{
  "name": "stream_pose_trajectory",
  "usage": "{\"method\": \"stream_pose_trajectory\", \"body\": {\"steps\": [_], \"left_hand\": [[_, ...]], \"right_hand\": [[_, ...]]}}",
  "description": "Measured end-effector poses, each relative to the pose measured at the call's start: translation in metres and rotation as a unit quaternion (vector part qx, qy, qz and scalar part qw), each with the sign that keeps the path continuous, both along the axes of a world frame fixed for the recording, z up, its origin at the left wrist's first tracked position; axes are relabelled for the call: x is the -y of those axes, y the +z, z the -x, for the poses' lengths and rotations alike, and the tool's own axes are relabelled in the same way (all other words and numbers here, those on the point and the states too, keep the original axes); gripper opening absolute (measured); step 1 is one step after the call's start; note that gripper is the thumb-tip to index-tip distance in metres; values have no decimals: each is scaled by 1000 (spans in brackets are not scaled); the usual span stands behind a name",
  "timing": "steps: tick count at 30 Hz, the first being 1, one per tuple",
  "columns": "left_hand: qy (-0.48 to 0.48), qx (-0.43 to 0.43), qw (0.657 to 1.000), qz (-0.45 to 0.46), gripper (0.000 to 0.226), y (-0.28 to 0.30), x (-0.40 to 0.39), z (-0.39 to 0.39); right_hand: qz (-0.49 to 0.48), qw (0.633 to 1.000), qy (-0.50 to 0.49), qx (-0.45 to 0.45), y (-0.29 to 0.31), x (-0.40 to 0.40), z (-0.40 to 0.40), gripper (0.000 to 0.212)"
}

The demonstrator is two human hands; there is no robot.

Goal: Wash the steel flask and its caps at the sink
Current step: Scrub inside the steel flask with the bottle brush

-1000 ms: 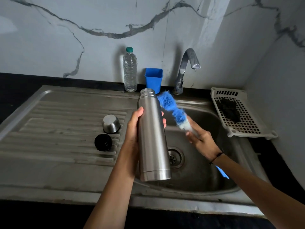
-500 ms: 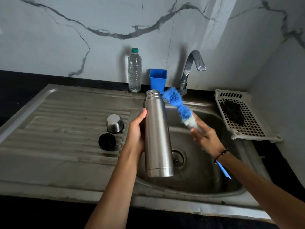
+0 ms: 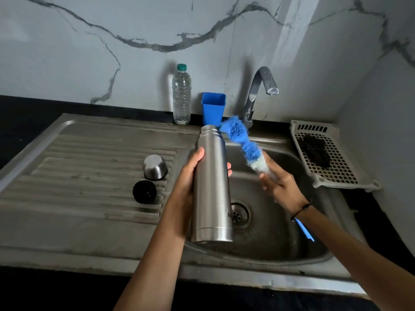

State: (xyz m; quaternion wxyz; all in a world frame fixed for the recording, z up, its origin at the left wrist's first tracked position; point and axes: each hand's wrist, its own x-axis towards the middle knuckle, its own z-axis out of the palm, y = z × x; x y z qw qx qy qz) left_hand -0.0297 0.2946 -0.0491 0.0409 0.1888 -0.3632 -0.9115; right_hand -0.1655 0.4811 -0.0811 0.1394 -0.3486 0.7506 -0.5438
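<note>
My left hand (image 3: 187,176) grips the tall steel flask (image 3: 212,187) upright over the left edge of the sink basin (image 3: 280,232), its open mouth at the top. In my right hand (image 3: 279,187) is a blue and white bottle brush (image 3: 241,142), held by its handle. The bristle tip touches the flask's mouth from the right. The blue handle end sticks out below my wrist. A steel cap (image 3: 155,167) and a black inner cap (image 3: 144,191) sit on the ribbed drainboard (image 3: 89,176) to the left.
A tap (image 3: 258,93) arches over the basin from the back; no water runs from it. A clear water bottle (image 3: 181,95) and a blue cup (image 3: 213,107) stand by the wall. A white perforated tray (image 3: 332,158) with a dark scrubber lies at the right.
The brush tip has come closer to the flask's mouth and now touches it. The flask stays in my left hand, the caps have not moved.
</note>
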Motion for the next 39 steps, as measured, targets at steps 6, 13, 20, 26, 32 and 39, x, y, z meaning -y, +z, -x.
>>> {"method": "stream_pose_trajectory", "body": {"steps": [6,13,20,26,32,39], "left_hand": [[-24,-49,998,-4,57,-2,-2,9],[-35,-21,999,16,61,2,0,4],[8,-65,998,-13,61,3,4,11],[11,3,998,68,79,2,9,6],[81,29,986,145,77,8,7,2],[177,25,928,327,44,29,14,-7]], "right_hand": [[18,999,27,-23,3,12,-3,51],[49,999,-6,-3,0,4,-1,55],[33,999,15,-5,-2,14,-3,54],[78,997,12,26,5,15,-1,52],[13,1000,18,14,-12,23,-10,62],[11,999,32,-24,-9,34,-6,55]]}}
